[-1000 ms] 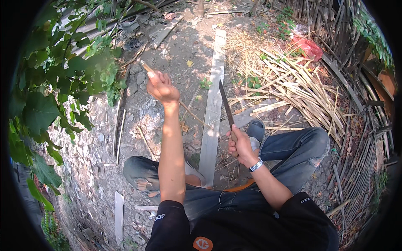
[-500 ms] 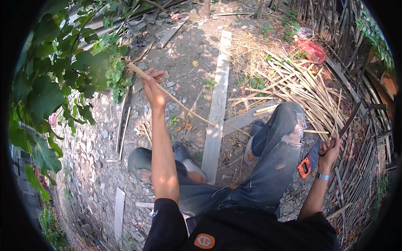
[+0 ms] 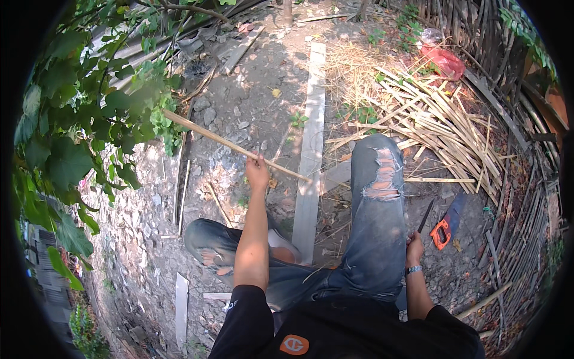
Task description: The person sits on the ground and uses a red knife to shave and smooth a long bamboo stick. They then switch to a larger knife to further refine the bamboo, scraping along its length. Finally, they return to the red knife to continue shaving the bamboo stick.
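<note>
A long, pale bamboo strip (image 3: 209, 135) slants across the ground before me, its right end on a grey wooden plank (image 3: 310, 107). My left hand (image 3: 258, 172) is closed around the strip, nearer that right end. Beside my right knee, my right hand (image 3: 414, 245) grips a knife by its handle, which the fingers mostly hide. The dark knife blade (image 3: 426, 216) points forward, apart from the strip. Just right of it, a handsaw (image 3: 445, 227) with an orange and black handle lies on the ground.
A heap of split bamboo strips (image 3: 445, 128) covers the ground ahead on the right, near a red plastic bag (image 3: 443, 63). A stick fence (image 3: 526, 221) curves along the right. Leafy branches (image 3: 72, 149) hang at the left. Another plank piece (image 3: 181, 308) lies lower left.
My left hand has slid down the bamboo strip toward the plank. My right hand has moved left with the knife, closer to my leg, and my right knee has shifted left.
</note>
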Motion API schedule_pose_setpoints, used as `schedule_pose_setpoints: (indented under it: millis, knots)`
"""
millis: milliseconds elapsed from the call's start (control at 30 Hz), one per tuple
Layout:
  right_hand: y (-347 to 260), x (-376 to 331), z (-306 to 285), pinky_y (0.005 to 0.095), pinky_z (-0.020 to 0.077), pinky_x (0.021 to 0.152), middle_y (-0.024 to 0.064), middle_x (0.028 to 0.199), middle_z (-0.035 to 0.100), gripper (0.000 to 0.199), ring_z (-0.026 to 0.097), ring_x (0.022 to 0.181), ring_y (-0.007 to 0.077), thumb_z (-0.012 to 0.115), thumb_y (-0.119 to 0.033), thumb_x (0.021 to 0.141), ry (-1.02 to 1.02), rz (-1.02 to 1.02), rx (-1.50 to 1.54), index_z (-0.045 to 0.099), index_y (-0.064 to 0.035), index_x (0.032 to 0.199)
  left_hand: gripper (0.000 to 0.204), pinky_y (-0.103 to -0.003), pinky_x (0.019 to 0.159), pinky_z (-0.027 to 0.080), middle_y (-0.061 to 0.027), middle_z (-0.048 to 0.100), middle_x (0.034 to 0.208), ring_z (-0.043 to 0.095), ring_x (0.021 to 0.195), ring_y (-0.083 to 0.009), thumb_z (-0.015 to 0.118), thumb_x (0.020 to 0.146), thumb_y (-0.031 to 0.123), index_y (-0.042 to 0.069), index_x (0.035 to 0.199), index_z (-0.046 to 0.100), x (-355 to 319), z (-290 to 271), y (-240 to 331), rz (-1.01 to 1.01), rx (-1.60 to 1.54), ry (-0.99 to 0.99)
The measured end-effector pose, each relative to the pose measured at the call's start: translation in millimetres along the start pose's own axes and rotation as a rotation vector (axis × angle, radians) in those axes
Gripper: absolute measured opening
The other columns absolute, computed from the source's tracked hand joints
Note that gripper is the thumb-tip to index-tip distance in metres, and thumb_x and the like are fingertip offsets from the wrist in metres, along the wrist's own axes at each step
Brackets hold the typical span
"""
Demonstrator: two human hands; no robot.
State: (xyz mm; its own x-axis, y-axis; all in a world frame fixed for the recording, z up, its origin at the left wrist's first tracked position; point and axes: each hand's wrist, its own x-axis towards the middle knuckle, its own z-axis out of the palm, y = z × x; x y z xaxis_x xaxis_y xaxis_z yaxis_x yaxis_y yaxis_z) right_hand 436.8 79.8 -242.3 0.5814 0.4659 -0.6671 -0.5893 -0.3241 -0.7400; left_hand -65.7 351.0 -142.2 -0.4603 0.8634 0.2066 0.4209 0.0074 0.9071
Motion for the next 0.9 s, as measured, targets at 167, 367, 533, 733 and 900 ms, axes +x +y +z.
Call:
schedule_pose_setpoints:
  millis: [167,367,533,733,900]
  knots:
    - [-91,-53,77,0.0243,0.0321,0.045,-0.0036,0.06,0.04,0.036,0.039,0.047,0.0093,0.056,-0.045,0.099,-0.129,-0.204,0.002,0.056,-0.0089,0.096,0.041,-0.035,0.081,0.053,-0.0154,0.07,0.106,0.069,0.093,-0.0237,0.052,0.103,0.011,-0.002,0.141,0.045,11,-12,16,0.222,0.021,0.013]
    - [-184,-118,133,0.0227,0.0247,0.044,-0.005,0.063,0.038,0.029,0.037,0.05,0.0069,0.056,-0.041,0.101,-0.313,-0.484,0.064,0.058,-0.0117,0.099,0.045,-0.029,0.072,0.053,-0.0126,0.07,0.102,0.068,0.084,-0.0151,0.054,0.099,-0.001,0.006,0.142,0.047,41,-36,152,0.635,-0.24,0.087]
    - [-193,-140,154,0.023,0.0253,0.045,-0.0053,0.064,0.039,0.026,0.038,0.054,0.0053,0.056,-0.036,0.102,-0.342,-0.601,0.086,0.059,-0.0099,0.099,0.03,-0.03,0.067,0.054,-0.0111,0.069,0.099,0.068,0.077,-0.0143,0.058,0.095,-0.003,0.005,0.122,0.067,50,-75,244,0.861,0.073,-0.038]
    - [-182,-139,142,0.0236,0.0279,0.045,-0.0043,0.064,0.04,0.024,0.037,0.053,0.0059,0.053,-0.031,0.103,-0.304,-0.596,0.151,0.058,-0.0085,0.097,0.049,-0.039,0.1,0.055,-0.0139,0.048,0.137,0.062,0.122,-0.0299,0.05,0.086,-0.011,-0.002,0.133,0.061,60,-94,254,0.576,-0.284,-0.663]
    - [-169,-128,126,0.0236,0.0277,0.045,-0.0027,0.063,0.041,0.024,0.037,0.051,0.0066,0.055,-0.03,0.103,-0.281,-0.555,0.132,0.057,-0.0076,0.095,0.059,-0.032,0.097,0.059,-0.0119,0.054,0.128,0.067,0.113,-0.0263,0.058,0.079,-0.021,0.001,0.133,0.061,48,-75,242,0.648,-0.109,-0.568]
